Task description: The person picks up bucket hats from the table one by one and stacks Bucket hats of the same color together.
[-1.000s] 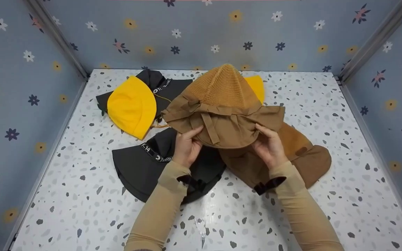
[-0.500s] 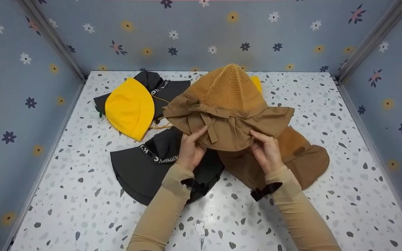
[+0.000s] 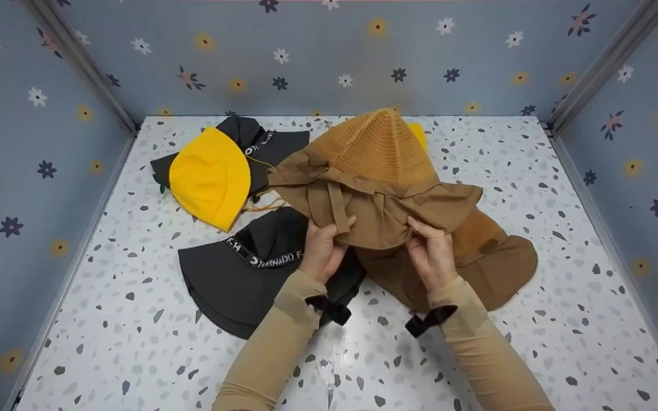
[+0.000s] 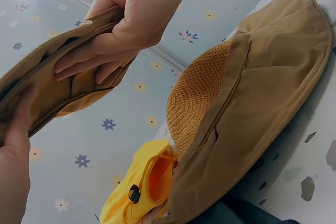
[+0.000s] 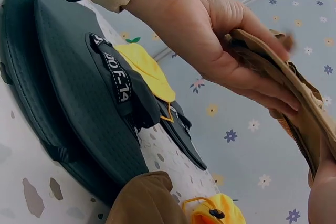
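Both hands are holding up a tan sun hat [image 3: 374,182] by the near edge of its brim. The left hand [image 3: 324,251] is pinching the brim, thumb on top beside the dangling tan strap [image 3: 337,206], fingers curled underneath. The right hand [image 3: 430,254] is gripping the same edge just to the right of the left hand, fingers folded under the cloth; the two hands are sitting near each other, not touching. The hat's knitted crown is pointing away from the hands.

A black hat [image 3: 243,274] with white lettering is lying under the left wrist. A brown hat [image 3: 500,262] is lying below and right of the right hand. A yellow hat [image 3: 210,177] is resting beyond the left hand, on a second black hat [image 3: 260,142], all on the speckled table [image 3: 563,319].
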A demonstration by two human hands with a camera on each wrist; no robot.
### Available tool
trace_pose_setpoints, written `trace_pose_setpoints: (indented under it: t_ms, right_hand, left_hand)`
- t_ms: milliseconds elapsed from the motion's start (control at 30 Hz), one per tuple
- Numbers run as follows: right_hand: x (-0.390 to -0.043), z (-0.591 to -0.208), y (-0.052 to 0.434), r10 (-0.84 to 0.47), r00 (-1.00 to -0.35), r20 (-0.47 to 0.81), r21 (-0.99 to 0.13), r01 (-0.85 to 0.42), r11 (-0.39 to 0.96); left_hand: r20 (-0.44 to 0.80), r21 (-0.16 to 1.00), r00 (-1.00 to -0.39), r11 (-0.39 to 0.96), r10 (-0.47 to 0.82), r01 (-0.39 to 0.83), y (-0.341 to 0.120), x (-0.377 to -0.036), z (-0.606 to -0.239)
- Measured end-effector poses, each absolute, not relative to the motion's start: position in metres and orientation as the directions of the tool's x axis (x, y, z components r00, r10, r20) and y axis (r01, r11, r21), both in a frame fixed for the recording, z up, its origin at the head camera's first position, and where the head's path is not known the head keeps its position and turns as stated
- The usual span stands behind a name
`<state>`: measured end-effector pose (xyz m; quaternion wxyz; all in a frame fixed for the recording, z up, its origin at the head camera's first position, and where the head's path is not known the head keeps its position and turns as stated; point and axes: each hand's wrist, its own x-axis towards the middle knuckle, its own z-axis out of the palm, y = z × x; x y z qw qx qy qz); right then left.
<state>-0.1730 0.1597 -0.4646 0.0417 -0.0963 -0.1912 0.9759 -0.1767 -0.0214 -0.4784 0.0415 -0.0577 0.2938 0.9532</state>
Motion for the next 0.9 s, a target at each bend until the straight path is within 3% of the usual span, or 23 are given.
trace_pose_setpoints:
  t_ms: [333,533,900]
  right_hand:
    - [-0.170,-0.469,0.177,0.052,-0.977,-0.208,-0.443,0.047,-0.895]
    - [-0.169,-0.471,0.193,0.114,-0.970,-0.215,-0.402,-0.018,-0.915]
    - [-0.170,-0.471,0.236,0.196,-0.940,-0.280,-0.425,-0.061,-0.903]
  left_hand:
    - [-0.186,0.546,-0.982,-0.826,0.044,-0.140,-0.012,-0.178,-0.477]
    - [-0.166,0.577,-0.985,-0.805,0.048,-0.137,-0.007,-0.178,-0.478]
    - [-0.139,0.620,-0.987,-0.770,0.084,-0.153,-0.010,-0.176,-0.482]
